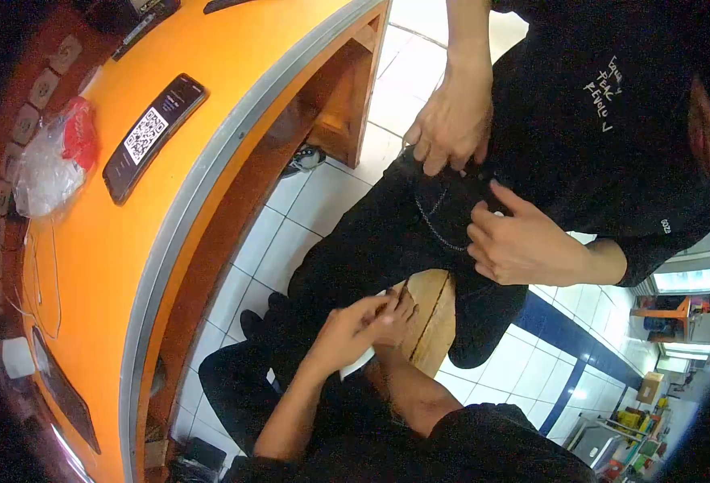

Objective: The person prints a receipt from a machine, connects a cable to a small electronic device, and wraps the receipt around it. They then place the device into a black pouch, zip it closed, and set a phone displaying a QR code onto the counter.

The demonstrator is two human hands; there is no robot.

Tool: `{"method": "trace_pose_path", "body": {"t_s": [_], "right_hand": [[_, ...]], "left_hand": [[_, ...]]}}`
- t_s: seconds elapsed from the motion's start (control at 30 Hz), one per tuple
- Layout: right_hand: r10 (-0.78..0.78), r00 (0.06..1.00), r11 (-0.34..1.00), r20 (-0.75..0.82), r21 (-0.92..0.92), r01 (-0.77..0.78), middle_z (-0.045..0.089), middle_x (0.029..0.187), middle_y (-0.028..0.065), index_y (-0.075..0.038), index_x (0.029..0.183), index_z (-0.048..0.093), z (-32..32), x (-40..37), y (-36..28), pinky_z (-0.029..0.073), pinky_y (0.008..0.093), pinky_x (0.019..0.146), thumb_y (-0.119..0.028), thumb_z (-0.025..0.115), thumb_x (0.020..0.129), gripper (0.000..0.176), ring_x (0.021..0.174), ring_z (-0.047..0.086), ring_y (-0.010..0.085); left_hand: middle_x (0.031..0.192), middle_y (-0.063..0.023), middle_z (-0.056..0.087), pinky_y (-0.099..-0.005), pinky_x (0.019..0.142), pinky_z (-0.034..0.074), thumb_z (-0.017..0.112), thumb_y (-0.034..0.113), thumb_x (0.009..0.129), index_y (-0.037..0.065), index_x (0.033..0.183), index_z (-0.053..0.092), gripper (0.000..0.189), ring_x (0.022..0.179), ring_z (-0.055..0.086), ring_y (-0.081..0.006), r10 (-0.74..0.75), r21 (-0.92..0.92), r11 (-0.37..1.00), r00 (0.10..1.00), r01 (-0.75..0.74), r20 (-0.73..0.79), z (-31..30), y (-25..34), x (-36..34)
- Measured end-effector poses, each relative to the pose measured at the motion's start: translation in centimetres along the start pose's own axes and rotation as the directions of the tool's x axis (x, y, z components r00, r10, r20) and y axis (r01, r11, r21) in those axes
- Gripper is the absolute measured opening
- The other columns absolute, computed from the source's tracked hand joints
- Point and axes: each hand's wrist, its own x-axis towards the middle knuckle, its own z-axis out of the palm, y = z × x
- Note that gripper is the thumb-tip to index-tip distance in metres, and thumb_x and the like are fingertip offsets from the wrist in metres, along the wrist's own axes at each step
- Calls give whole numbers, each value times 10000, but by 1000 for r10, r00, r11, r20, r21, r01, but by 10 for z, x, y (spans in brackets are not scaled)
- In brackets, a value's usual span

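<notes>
My left hand (348, 336) reaches in from the bottom, fingers bent inward and meeting my right hand (397, 315). Whatever lies between its fingertips, if anything, is hidden. The fingers of my right hand are partly covered by the left; those that show look extended and slightly apart. Just below the left hand a small white patch (358, 365) shows, too little of it to name. Behind both hands is a wooden stool seat (430, 310) with dark lines across it.
Another person in a black shirt (564, 105) sits close by, both hands at the waist near a thin metal chain (434, 225). An orange table (234, 48) with a grey edge stands left, bearing a phone (155, 138) with a QR code, a plastic bag (53, 173) and a dark flat device (65, 390).
</notes>
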Motion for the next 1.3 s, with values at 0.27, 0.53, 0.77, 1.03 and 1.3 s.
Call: {"method": "trace_pose_path", "body": {"t_s": [0.27,0.53,0.77,1.03,1.3], "right_hand": [[83,991,990,108,106,-95,442,1410,246,-29,1315,507,-2,-1,-3,239,613,1132,-405,543,901,560,1327,394,412],[63,998,991,-10,121,-61,464,1382,241,-26,1268,527,0,-3,-6,252,617,1125,-384,573,891,522,1307,412,401],[71,996,989,51,127,-77,444,1400,241,-21,1265,528,-3,-1,-5,242,620,1128,-394,567,893,529,1320,397,399],[68,997,988,45,137,-73,441,1403,240,-19,1277,533,0,-1,-4,227,622,1134,-408,567,890,549,1326,386,410],[67,997,989,22,128,-70,459,1389,238,-33,1250,544,2,-3,-3,251,623,1121,-375,579,880,505,1310,406,409]], "left_hand": [[890,-98,709,-310,701,526,687,255,920,39,1236,648,384,775,653,-142,-393,56,917,919,395,-39,3,-73,-73],[865,-51,696,-257,687,495,644,120,947,3,1190,666,271,748,620,-106,-443,-392,838,892,379,-86,3,-126,-57],[842,-46,681,-249,688,496,646,189,969,-9,1200,647,304,738,615,-104,-487,-400,810,872,428,-53,0,-116,-58],[859,-54,693,-254,699,492,654,181,954,11,1189,665,290,763,621,-107,-452,-396,832,889,388,-78,7,-133,-57],[855,-52,697,-262,684,503,659,180,949,15,1184,669,288,755,633,-116,-438,-357,853,895,382,-89,9,-132,-58]]}}
